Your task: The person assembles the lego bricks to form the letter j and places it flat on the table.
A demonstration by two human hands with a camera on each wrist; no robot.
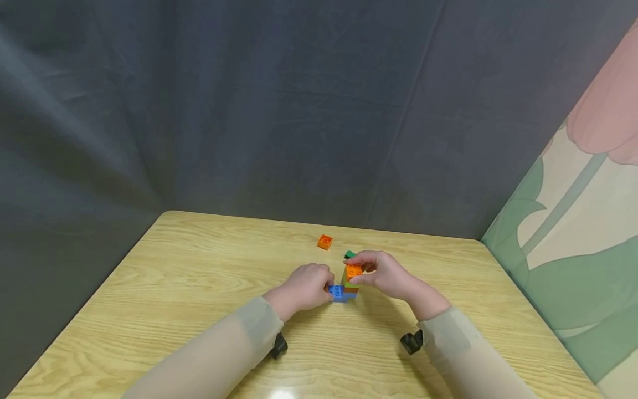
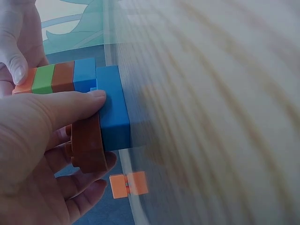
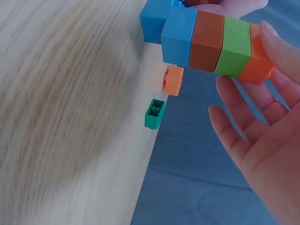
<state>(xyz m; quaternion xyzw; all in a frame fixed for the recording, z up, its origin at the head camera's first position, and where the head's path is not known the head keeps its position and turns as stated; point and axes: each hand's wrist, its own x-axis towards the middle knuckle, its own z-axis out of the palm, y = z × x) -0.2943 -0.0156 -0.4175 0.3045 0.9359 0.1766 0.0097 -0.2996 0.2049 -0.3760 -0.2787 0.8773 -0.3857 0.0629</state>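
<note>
A small build of toy building bricks stands on the table. Its base is a long blue brick (image 2: 112, 108), and on one end rises a column: a second blue brick (image 3: 179, 35), a brown one (image 3: 206, 40), a green one (image 3: 233, 47) and an orange one (image 3: 255, 54) on top. My left hand (image 1: 309, 284) pinches another brown brick (image 2: 89, 145) at the base's other end, its thumb reaching the blue base. My right hand (image 1: 386, 273) holds the top orange brick between thumb and fingers. Whether the left brown brick is fully seated cannot be told.
Behind the build, a loose orange brick (image 1: 324, 242) lies on the wooden table (image 1: 209, 260). A dark green brick (image 3: 154, 114) lies nearer, partly behind the right hand in the head view. A dark curtain (image 1: 299, 111) hangs beyond the table's far edge.
</note>
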